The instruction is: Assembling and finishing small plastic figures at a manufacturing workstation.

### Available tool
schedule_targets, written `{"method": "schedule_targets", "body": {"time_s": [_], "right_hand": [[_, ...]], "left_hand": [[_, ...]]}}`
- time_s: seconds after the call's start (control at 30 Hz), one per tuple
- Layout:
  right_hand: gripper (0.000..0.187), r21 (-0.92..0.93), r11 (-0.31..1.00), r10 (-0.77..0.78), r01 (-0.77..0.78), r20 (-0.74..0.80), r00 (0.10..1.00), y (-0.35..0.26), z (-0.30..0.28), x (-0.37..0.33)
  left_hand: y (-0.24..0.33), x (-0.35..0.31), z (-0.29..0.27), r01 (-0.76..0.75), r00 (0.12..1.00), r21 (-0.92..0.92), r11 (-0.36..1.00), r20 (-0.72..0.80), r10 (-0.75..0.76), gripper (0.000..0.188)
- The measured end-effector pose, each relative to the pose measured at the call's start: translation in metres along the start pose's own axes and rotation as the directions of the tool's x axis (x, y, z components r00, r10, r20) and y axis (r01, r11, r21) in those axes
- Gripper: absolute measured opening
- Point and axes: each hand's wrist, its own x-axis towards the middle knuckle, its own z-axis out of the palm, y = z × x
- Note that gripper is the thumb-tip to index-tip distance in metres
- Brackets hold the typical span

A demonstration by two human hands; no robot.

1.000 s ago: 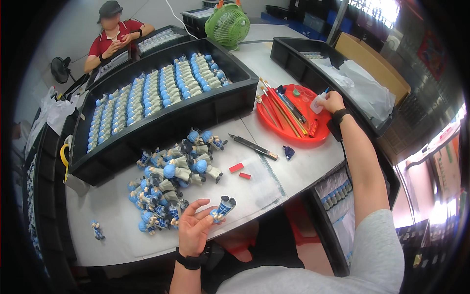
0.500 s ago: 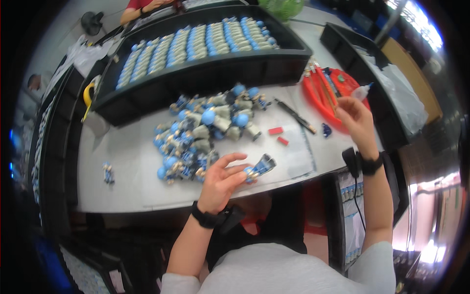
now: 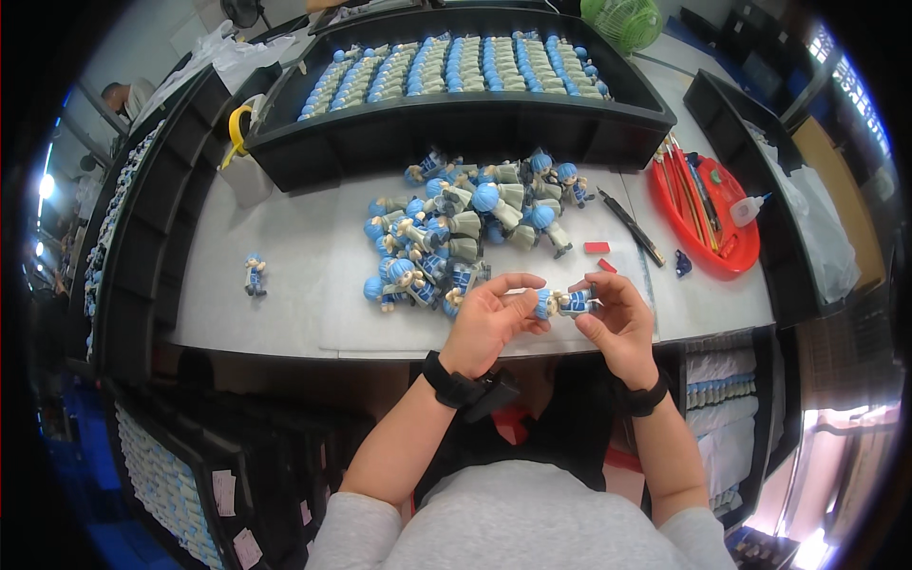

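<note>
A small figurine (image 3: 575, 302) with blue hair and a blue outfit lies sideways between my hands, above the table's front edge. My left hand (image 3: 489, 325) is closed, thumb and fingers pinching it at the head end. At the leg end, my right hand (image 3: 622, 328) has its thumb and fingers curled about the figure. Just beyond my left hand spreads a loose pile of similar blue-haired figurines (image 3: 486, 198), many in grey-green, lying at all angles. One lone figurine (image 3: 255, 275) is off to the left on the white table (image 3: 294, 313).
A large black crate (image 3: 456, 142) behind the pile holds neat rows of figurines. To the right sit a red tray (image 3: 670, 214) with brushes and a small bottle (image 3: 749, 209), a black pen-like tool (image 3: 632, 226) and red blocks (image 3: 597, 248). Yellow tape (image 3: 237, 133) hangs at the left.
My right hand has come from the red tray, left and nearer, to the figurine. The figurine has turned more level in my left hand. The whole view has shifted.
</note>
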Motion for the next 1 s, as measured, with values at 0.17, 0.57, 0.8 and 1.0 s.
{"method": "schedule_targets", "body": {"time_s": [0.17,0.57,0.8,1.0], "right_hand": [[0.038,-0.093,0.995,0.022,-0.028,-0.070,0.997,0.009,0.008,-0.005],[0.040,-0.283,0.956,0.058,-0.072,-0.057,0.997,0.009,0.016,-0.009],[0.041,-0.297,0.955,0.006,-0.022,-0.052,0.999,0.009,0.014,-0.009],[0.041,-0.319,0.947,0.021,-0.034,-0.044,0.999,0.007,0.014,-0.009]], "left_hand": [[-0.004,0.002,0.007,-0.100,0.991,-0.028,0.995,-0.093,0.097,0.028],[-0.007,0.006,0.007,-0.103,0.988,0.045,0.994,-0.112,0.108,0.025],[-0.004,0.005,0.011,-0.074,0.987,0.062,0.995,-0.135,0.082,0.024],[-0.006,0.006,0.009,-0.084,0.990,0.050,0.995,-0.107,0.089,0.024]]}}
